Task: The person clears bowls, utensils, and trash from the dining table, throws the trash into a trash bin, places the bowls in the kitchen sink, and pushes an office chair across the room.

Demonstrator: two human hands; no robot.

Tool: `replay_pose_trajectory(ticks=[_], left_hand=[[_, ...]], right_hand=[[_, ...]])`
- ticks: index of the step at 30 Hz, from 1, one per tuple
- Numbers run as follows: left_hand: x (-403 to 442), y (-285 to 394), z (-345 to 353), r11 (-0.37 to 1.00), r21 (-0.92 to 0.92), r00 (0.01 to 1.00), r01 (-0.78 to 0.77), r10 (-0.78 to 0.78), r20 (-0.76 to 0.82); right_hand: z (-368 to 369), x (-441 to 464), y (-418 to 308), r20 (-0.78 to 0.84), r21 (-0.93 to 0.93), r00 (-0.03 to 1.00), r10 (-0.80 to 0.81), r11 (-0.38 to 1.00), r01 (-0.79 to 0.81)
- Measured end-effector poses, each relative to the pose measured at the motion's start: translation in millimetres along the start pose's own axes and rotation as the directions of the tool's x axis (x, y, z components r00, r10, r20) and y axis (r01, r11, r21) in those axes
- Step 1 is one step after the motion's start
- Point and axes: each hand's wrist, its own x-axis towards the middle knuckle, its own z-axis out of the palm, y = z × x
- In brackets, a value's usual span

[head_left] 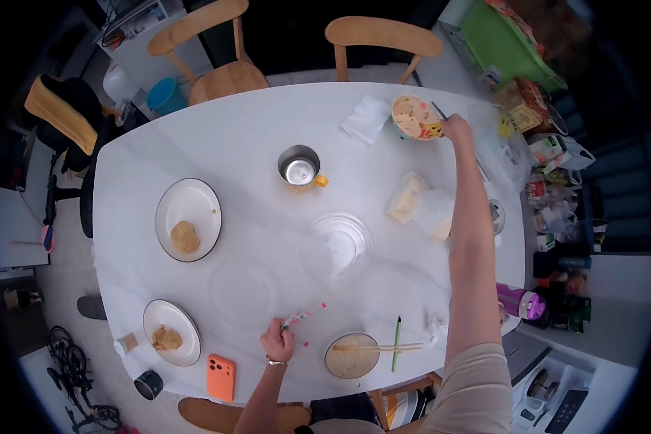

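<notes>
My left hand (277, 341) is closed around a slim, pink-and-white patterned, pen-like stick (295, 319) above the near part of the table. Two small red bits lie close by, one beyond the stick's tip and one to its right. My right hand (456, 129) reaches to the far right, its fingers closed at the rim of a patterned bowl (416, 119) with an orange-tinted inside. A dark, thin handle (439, 111) sticks out beside those fingers. White tissue (366, 119) lies left of the bowl.
On the white table (260, 210) are a metal mug (299, 166), a clear round lid (338, 249), two plates with food (189, 219), a small bowl (351, 356) with chopsticks, a green pen (397, 343), an orange phone (220, 377), a package (419, 206) and a purple bottle (519, 301).
</notes>
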Motion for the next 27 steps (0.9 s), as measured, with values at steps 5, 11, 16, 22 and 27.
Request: replay_pose_trajectory(ticks=[5,11,16,22,27], left_hand=[[-2,-6,1,0.999,0.028,0.999,0.02,-0.021,0.039],[-3,-14,4,0.999,-0.025,0.999,0.027,-0.026,0.033],[-1,-14,2,0.998,-0.053,0.999,0.037,-0.036,0.023],[-13,-13,-8,0.799,-0.486,0.935,0.354,-0.303,0.184],[-56,17,-46,0.441,-0.627,0.749,0.642,-0.536,0.39]], right_hand=[[4,-22,-15,-0.204,-0.035,0.979,-0.026,0.999,0.019],[-36,-57,-22,-0.33,-0.135,0.852,-0.407,0.913,0.384],[-73,-183,-38,-0.251,0.007,0.791,-0.558,0.816,0.578],[-43,-324,5,-0.065,0.041,0.787,-0.614,0.786,0.617],[-20,-376,28,-0.046,0.119,0.774,-0.632,0.766,0.632]])
